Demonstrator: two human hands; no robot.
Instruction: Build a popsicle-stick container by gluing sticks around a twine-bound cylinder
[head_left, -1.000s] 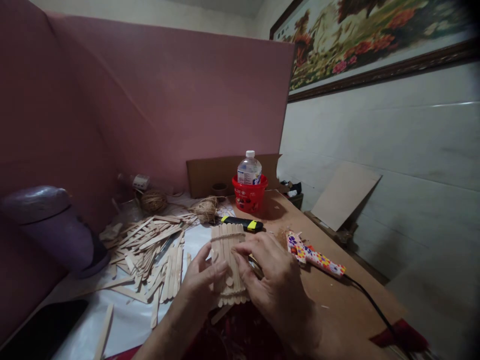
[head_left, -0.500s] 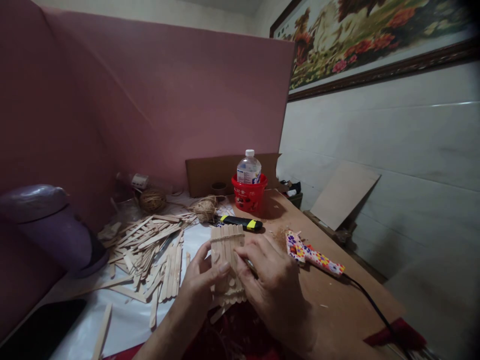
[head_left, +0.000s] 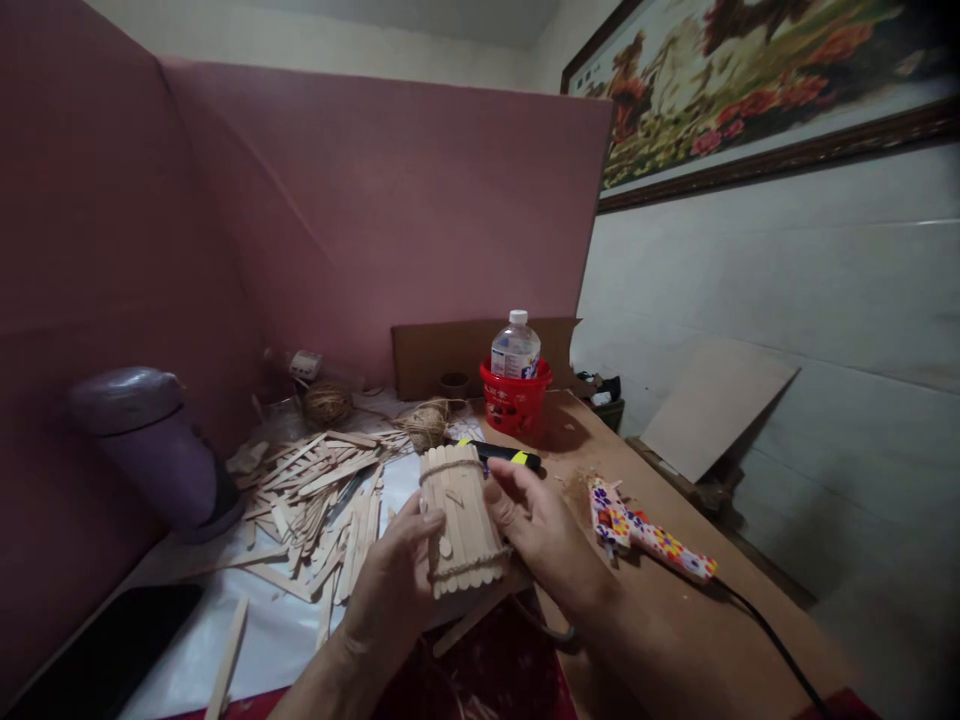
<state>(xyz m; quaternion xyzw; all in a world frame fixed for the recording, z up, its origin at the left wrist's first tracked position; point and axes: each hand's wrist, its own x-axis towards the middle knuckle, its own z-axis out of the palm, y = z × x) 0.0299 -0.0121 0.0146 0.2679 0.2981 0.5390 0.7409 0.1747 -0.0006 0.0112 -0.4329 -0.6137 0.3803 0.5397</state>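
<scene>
My left hand is closed around the left side of a barrel-shaped craft stick holder, its thumb on the front. Upright sticks form its wall, with twine bands near top and bottom. A small slanted sliver and a rounded wooden piece sit on the front. My right hand has its thumb and bent fingers at the holder's upper right edge. Below that hand shows a dark curved thing that I cannot identify. A loose craft stick lies under the holder.
Craft sticks are heaped at left near twine balls, a purple flask and a black phone-like slab. A black-yellow utility knife lies behind the holder, before a red bucket. A flowered glue gun with its cord lies right.
The holder has been turned and tilted, showing its front and lower twine band more fully. My right fingers have moved from its face to its right edge. The view has shifted slightly left.
</scene>
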